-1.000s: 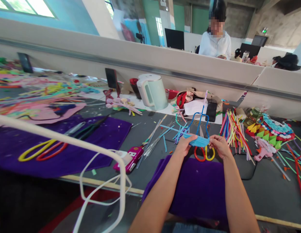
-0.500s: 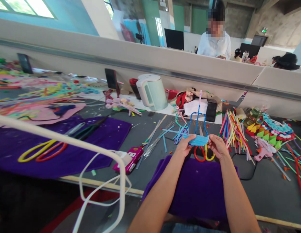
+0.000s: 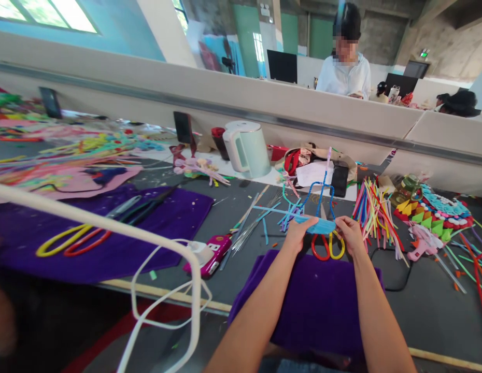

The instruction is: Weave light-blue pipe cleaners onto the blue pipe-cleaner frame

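Between my two hands is a light-blue pipe-cleaner piece (image 3: 321, 226), with darker blue stems (image 3: 322, 192) bent upward from it and one light-blue stem sticking out to the left. My left hand (image 3: 299, 233) pinches its left end, thumb on top. At the right end, the fingertips of my right hand (image 3: 349, 233) are closed on the same piece. Just below it lie scissors (image 3: 329, 246) with one red and one yellow handle, their blades partly hidden by the piece. A folded purple cloth (image 3: 314, 300) spreads under my forearms.
A bundle of coloured pipe cleaners (image 3: 375, 207) and a pink glue gun (image 3: 423, 242) lie to the right. Behind stand a kettle (image 3: 254, 150) and a bag (image 3: 295, 160). At left are a magenta device (image 3: 215, 254), a white tube frame (image 3: 147, 233) and more scissors (image 3: 70, 241). A person (image 3: 344, 72) is beyond the partition.
The light-blue piece has tilted slightly, and its upright stems lean more to the right. Both hands keep their hold. The whole view has shifted a little.
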Available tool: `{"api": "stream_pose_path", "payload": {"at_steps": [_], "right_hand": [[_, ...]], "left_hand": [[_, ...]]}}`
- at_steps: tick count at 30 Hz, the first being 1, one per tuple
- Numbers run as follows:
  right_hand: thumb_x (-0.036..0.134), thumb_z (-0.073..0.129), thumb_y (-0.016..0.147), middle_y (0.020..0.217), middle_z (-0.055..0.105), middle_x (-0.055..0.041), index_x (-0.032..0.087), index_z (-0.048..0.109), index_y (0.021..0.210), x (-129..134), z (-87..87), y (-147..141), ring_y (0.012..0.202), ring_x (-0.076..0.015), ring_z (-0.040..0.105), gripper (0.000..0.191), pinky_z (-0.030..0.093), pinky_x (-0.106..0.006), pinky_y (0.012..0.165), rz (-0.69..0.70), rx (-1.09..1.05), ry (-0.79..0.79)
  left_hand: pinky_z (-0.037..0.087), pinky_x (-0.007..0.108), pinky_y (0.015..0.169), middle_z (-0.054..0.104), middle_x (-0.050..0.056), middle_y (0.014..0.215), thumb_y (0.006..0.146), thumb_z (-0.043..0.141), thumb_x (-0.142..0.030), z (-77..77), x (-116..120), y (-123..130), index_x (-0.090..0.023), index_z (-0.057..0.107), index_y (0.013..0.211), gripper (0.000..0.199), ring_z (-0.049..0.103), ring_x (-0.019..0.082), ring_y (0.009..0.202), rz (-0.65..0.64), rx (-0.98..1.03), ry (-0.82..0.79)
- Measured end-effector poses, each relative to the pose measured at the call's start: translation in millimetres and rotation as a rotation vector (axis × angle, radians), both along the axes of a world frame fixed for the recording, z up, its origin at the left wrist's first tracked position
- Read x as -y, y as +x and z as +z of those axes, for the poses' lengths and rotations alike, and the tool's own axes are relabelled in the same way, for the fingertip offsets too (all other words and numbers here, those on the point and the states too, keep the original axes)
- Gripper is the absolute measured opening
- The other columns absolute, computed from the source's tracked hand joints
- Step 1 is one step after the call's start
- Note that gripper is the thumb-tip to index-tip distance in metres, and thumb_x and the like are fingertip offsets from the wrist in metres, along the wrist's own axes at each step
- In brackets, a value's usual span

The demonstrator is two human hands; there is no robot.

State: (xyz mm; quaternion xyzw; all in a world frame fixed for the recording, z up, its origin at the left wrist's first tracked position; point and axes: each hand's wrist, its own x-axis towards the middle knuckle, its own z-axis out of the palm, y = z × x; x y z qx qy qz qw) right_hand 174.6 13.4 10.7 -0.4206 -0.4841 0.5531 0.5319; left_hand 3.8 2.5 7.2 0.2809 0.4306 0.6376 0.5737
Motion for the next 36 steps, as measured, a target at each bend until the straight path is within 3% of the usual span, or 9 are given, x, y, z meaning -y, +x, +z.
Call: {"api": "stream_pose_path", "payload": {"at_steps": [11, 19, 24, 30, 36], "right_hand": [[0.041, 0.064, 0.072, 0.052, 0.048, 0.0048, 0.017, 0.064, 0.068, -0.3, -1.0, 1.1, 0.043, -0.0076, 0.04, 0.024, 0.033, -0.02, 0.038, -0.062, 0.149, 0.092], [0.045, 0.07, 0.069, 0.055, 0.049, 0.0054, 0.017, 0.063, 0.088, 7.3, 5.4, -6.3, 0.043, -0.006, 0.041, 0.034, 0.029, -0.015, 0.034, 0.136, 0.006, -0.021], [0.044, 0.068, 0.072, 0.05, 0.048, 0.0068, 0.017, 0.06, 0.08, 6.7, 3.9, -7.6, 0.039, -0.0062, 0.042, 0.029, 0.034, -0.017, 0.037, 0.056, -0.007, 0.014], [0.044, 0.068, 0.072, 0.05, 0.049, 0.0068, 0.018, 0.059, 0.079, 6.8, 6.7, -6.9, 0.039, -0.0076, 0.044, 0.029, 0.034, -0.019, 0.039, -0.006, 0.022, 0.021], [0.047, 0.067, 0.071, 0.049, 0.048, 0.0066, 0.018, 0.059, 0.078, 5.8, 4.7, -6.4, 0.039, -0.0079, 0.043, 0.031, 0.033, -0.02, 0.039, -0.046, 0.05, 0.018]], "left_hand": [[0.048, 0.026, 0.057, 0.065, 0.002, 0.056, 0.052, 0.082, -0.026, 5.3, 4.1, 2.9, -0.012, 0.069, 0.062, 0.022, 0.059, 0.014, 0.052, 0.031, -0.104, 0.072], [0.049, 0.027, 0.059, 0.067, 0.002, 0.06, 0.051, 0.083, -0.026, 0.9, 1.8, 3.9, -0.013, 0.068, 0.066, 0.026, 0.061, 0.014, 0.055, 0.03, 0.018, 0.016], [0.049, 0.025, 0.055, 0.066, 0.002, 0.062, 0.054, 0.082, -0.032, 3.4, -0.5, -2.3, -0.013, 0.068, 0.072, 0.03, 0.06, 0.014, 0.055, -0.014, 0.027, -0.002], [0.046, 0.021, 0.048, 0.063, -0.001, 0.062, 0.058, 0.079, -0.039, 7.3, -2.2, -12.3, -0.016, 0.066, 0.066, 0.028, 0.056, 0.01, 0.052, 0.118, -0.023, 0.029], [0.046, 0.022, 0.047, 0.063, 0.001, 0.063, 0.061, 0.076, -0.04, 6.2, -3.0, -13.3, -0.016, 0.069, 0.07, 0.027, 0.057, 0.012, 0.055, 0.137, -0.04, 0.014]]}}
